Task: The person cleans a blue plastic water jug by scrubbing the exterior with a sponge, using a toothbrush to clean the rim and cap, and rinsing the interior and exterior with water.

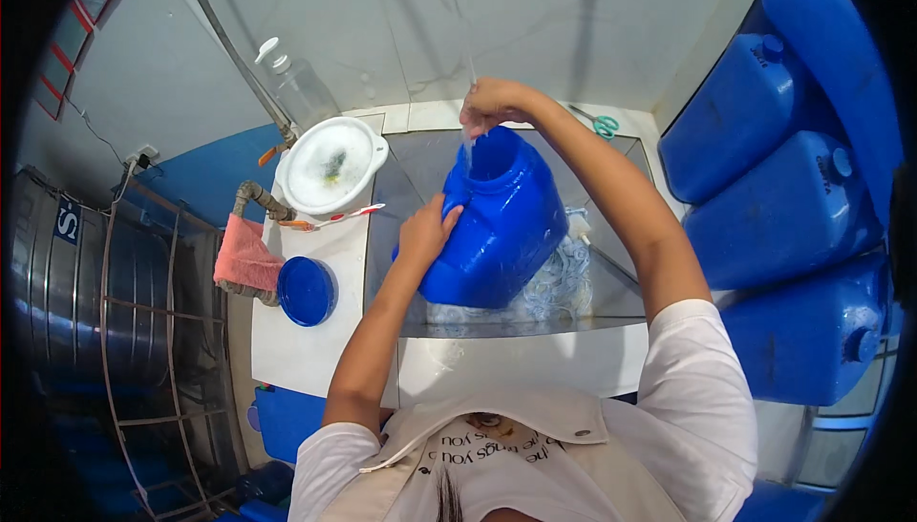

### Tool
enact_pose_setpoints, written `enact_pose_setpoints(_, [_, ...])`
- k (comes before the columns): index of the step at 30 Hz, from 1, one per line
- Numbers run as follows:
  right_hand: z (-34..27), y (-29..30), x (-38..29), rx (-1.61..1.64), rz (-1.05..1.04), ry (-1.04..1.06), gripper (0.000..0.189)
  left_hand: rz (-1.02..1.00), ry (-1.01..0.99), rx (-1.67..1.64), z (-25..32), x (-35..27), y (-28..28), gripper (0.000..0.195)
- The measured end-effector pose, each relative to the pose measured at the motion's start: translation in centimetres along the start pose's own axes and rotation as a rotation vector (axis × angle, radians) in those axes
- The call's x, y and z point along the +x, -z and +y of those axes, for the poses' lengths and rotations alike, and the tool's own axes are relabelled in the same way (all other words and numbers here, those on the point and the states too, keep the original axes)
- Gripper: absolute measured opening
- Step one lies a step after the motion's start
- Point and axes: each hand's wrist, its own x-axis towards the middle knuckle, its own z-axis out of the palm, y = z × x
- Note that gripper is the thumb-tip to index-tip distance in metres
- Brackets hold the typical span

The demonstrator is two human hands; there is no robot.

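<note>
A wide-mouthed blue plastic jug [494, 235] tilts over the steel sink [616, 207], its opening turned towards the wall. My left hand [424, 232] grips it at the side, just below the neck. At the far side of the mouth, my right hand [494, 103] is bent down in a thin stream of water [469, 56]. Its fingers are partly hidden, and whether they hold the rim cannot be made out. Water runs down by the jug's neck. Beneath the jug lies a wet, pale stringy heap [559, 282], partly covered by it.
Left of the sink are a white basin [304, 189] of suds, a red-and-white brush [347, 216], a blue lid [306, 291] and a pump bottle [304, 92]. A pink cloth [247, 253] hangs on a pipe. Green-handled scissors [605, 126] lie behind; several blue containers [774, 207] stand right.
</note>
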Motion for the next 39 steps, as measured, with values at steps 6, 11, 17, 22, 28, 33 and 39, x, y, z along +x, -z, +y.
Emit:
enact_pose_setpoints(6, [-1.5, -1.4, 0.2, 0.121, -0.006, 0.010, 0.012, 0.237, -0.276, 0.108, 0.7, 6.6, -2.7, 0.039])
enact_pose_setpoints(11, [-0.4, -0.4, -1.2, 0.152, 0.126, 0.113, 0.015, -0.142, -0.310, 0.055, 3.0, 8.7, -0.6, 0.051])
enact_pose_setpoints(17, [8.5, -3.4, -2.4, -1.062, -0.037, 0.425, 0.069, -0.095, 0.023, -0.104, 2.8, 4.9, -3.2, 0.061])
enact_pose_setpoints(22, [13.0, -4.5, -4.6, -1.152, 0.469, 0.947, 0.064, -0.406, 0.069, -0.752, 3.4, 0.6, -2.0, 0.044])
enact_pose_setpoints(28, [8.0, -4.9, -7.8, -1.214, 0.586, 0.981, 0.052, -0.126, 0.647, -1.075, -5.0, -7.2, -3.1, 0.037])
enact_pose_setpoints(33, [-9.3, -6.2, -9.8, -0.996, 0.776, 1.079, 0.049, -0.252, 0.821, -1.540, -13.7, -11.3, -2.8, 0.045])
enact_pose_setpoints(39, [-14.5, 0.6, -9.8, -0.925, 0.796, 0.888, 0.045, -0.110, 0.670, -1.827, -3.6, -13.5, 1.1, 0.045])
